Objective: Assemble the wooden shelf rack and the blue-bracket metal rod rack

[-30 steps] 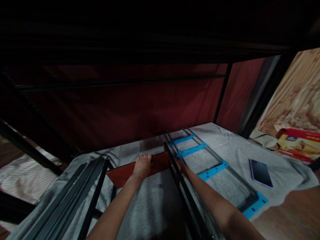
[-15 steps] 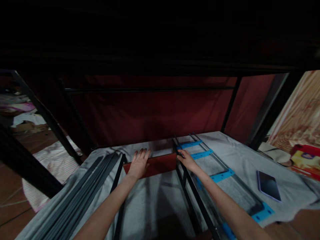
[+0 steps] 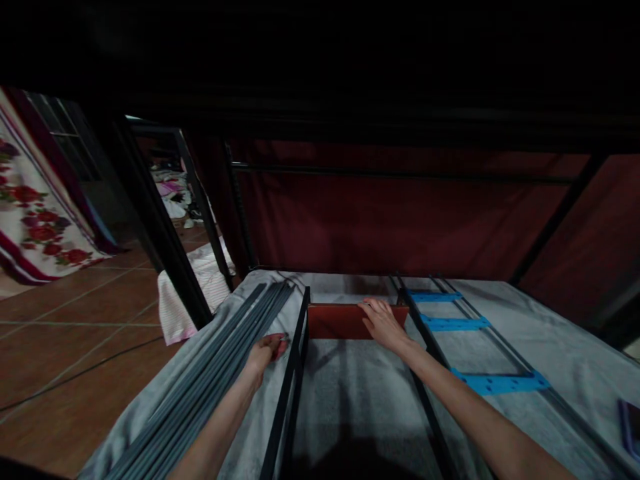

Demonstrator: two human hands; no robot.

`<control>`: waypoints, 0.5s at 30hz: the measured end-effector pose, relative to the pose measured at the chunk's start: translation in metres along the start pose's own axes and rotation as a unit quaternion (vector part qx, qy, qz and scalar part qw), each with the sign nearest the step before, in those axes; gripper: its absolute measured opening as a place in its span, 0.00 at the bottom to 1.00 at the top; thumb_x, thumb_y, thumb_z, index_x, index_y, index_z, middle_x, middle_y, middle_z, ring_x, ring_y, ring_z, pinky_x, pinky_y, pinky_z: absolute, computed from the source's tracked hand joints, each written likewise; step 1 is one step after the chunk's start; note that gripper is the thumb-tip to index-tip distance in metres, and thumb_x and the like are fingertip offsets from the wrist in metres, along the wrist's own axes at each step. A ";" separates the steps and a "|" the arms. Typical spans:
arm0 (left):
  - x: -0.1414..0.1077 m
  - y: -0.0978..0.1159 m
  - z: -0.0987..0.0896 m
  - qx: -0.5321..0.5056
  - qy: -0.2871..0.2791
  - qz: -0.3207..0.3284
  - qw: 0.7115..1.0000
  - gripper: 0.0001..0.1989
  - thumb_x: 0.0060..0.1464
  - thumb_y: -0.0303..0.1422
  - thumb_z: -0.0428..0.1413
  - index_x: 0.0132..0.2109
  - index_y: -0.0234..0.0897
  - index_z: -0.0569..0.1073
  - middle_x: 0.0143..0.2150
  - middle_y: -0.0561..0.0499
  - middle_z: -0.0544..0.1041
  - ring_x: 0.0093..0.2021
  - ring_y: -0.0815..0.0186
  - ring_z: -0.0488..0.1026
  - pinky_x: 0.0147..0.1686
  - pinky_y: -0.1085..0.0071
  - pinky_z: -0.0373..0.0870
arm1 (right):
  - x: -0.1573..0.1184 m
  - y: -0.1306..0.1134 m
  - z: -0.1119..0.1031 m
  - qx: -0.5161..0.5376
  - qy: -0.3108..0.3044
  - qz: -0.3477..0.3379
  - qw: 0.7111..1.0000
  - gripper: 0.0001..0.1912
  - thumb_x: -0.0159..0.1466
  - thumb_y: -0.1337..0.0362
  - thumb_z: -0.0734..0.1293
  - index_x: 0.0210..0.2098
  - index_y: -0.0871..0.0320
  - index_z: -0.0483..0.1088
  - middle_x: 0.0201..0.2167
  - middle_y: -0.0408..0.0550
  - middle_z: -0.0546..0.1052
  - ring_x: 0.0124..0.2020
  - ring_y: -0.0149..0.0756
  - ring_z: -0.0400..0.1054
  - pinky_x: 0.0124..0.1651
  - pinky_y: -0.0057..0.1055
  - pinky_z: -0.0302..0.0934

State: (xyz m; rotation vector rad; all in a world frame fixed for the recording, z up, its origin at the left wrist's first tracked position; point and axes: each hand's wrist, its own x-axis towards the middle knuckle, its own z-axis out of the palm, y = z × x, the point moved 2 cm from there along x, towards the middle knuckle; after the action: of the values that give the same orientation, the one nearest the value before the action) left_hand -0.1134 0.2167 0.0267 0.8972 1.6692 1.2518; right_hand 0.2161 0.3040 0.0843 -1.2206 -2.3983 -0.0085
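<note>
My right hand [image 3: 384,324] has its fingers over the top edge of a reddish-brown board [image 3: 335,322], gripping it near its right end. That board stands on edge between two long black metal rails [image 3: 295,373], which form a frame on the grey cloth. My left hand [image 3: 269,351] is left of the left rail, its fingertips pinched together. A tiny greyish bit shows at those fingertips, too small to name. Just left of it lies a bundle of grey tubes [image 3: 210,383].
Blue plastic crosspieces [image 3: 500,383] join thin dark rods to the right of the frame. A phone [image 3: 629,427] lies at the right edge. Black bed posts [image 3: 165,240] and a dark overhang surround the grey-covered surface [image 3: 370,393]. A floral cloth [image 3: 45,220] hangs far left.
My left hand has left the board and moved outside the left rail, fingers now pinched. My right hand has shifted from the right corner onto the board's top edge. The view has turned left.
</note>
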 end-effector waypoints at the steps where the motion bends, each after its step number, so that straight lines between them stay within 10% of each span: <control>1: 0.000 -0.007 0.003 -0.017 -0.003 -0.003 1.000 0.09 0.57 0.31 0.52 0.41 0.32 0.73 0.33 0.45 0.80 0.31 0.67 0.77 0.36 0.68 0.75 | 0.004 -0.008 0.003 0.007 -0.002 -0.008 1.000 0.22 0.65 0.71 0.57 0.58 0.56 0.64 0.56 0.54 0.68 0.60 0.42 0.59 0.66 0.48 0.44; 10: 0.024 -0.010 0.043 -0.122 -0.042 0.033 0.991 0.21 0.62 0.42 0.46 0.55 0.35 0.70 0.52 0.40 0.77 0.48 0.64 0.77 0.44 0.69 0.74 | 0.063 -0.082 0.038 0.021 -0.060 -0.025 0.998 0.19 0.67 0.70 0.58 0.56 0.57 0.64 0.55 0.53 0.71 0.57 0.40 0.61 0.65 0.44 0.44; 15: 0.032 -0.027 0.048 -0.062 -0.023 0.021 0.998 0.18 0.60 0.34 0.47 0.54 0.30 0.69 0.42 0.43 0.80 0.39 0.65 0.78 0.37 0.70 0.74 | 0.083 -0.086 0.045 -0.006 -0.132 0.024 0.991 0.12 0.69 0.65 0.58 0.49 0.57 0.69 0.48 0.54 0.75 0.50 0.40 0.68 0.52 0.35 0.56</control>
State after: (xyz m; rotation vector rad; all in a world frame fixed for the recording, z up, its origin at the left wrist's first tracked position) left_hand -0.0830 0.2567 -0.0126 0.8832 1.5266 1.3391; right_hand 0.0900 0.3245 0.0934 -1.3579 -2.5943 0.1637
